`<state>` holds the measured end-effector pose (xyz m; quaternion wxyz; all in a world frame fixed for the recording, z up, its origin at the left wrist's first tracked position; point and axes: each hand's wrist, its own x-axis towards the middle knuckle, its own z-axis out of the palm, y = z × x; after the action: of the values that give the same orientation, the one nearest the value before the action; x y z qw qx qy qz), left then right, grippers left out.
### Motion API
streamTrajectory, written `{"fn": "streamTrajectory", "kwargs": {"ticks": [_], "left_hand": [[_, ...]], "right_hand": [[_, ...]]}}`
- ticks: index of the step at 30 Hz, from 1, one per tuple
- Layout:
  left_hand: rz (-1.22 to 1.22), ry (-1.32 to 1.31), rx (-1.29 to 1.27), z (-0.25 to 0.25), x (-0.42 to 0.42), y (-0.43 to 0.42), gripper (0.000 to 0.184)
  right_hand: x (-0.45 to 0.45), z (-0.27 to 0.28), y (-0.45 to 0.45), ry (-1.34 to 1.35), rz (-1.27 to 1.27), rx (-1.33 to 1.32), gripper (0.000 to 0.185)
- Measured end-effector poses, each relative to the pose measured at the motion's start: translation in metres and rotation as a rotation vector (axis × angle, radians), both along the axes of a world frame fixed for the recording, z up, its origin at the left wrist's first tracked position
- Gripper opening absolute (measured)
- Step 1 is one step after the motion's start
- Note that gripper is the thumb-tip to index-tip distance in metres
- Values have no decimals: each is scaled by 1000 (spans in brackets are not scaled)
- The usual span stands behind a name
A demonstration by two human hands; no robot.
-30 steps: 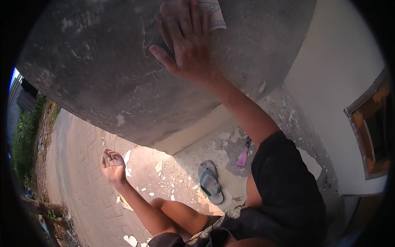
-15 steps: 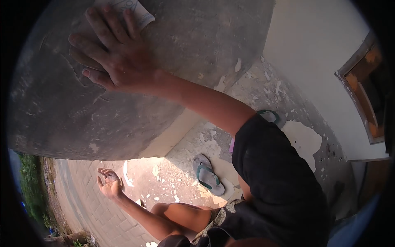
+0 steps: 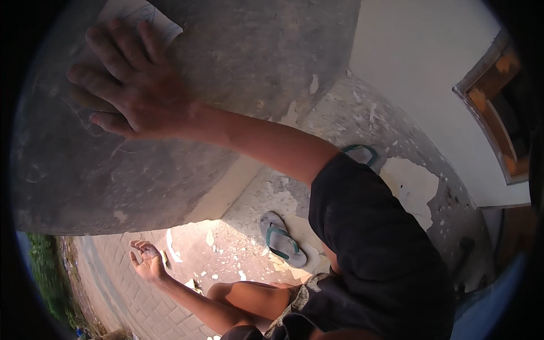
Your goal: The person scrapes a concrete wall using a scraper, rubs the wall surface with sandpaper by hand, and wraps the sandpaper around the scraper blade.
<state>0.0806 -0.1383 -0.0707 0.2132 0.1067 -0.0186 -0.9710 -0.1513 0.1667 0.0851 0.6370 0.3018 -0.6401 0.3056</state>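
Two bare hands show: the right hand [image 3: 150, 96], fingers spread wide, presses a pale, printed sheet [image 3: 161, 21] flat against the rough, grey wall [image 3: 255, 51]; below the wall, the left hand [image 3: 148, 260] lies palm up, loosely open. Jagged flakes [image 3: 243, 275] and a green-strapped sandal [image 3: 283, 241] lie near its base.

A: Right hand [image 3: 146, 101]?
B: Raised, back toward camera, fingers slightly spread, thumb out. Right arm [image 3: 266, 141] reaching across, elbow nearly straight.
A: Left hand [image 3: 149, 265]?
B: Low, palm up, empty, fingers loosely curled. Left arm [image 3: 195, 303] angled outward.
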Motion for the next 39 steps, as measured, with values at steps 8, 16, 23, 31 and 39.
{"fn": "streamTrajectory", "kwargs": {"ticks": [8, 16, 23, 31, 39], "left_hand": [[-36, -15, 14, 7, 3, 8, 23], [-21, -20, 9, 4, 1, 7, 23], [15, -30, -35, 0, -2, 3, 23], [-62, -11, 11, 3, 1, 0, 24], [49, -127, -6, 13, 4, 7, 19]], "right_hand": [[-5, -1, -5, 40, 24, -49, 54], [-1, 0, -2, 77, 33, -90, 50], [6, 7, 6, -30, -2, 58, 57], [1, -1, 1, 25, -78, 20, 53], [-3, 1, -6, 27, -39, -25, 53]]}}
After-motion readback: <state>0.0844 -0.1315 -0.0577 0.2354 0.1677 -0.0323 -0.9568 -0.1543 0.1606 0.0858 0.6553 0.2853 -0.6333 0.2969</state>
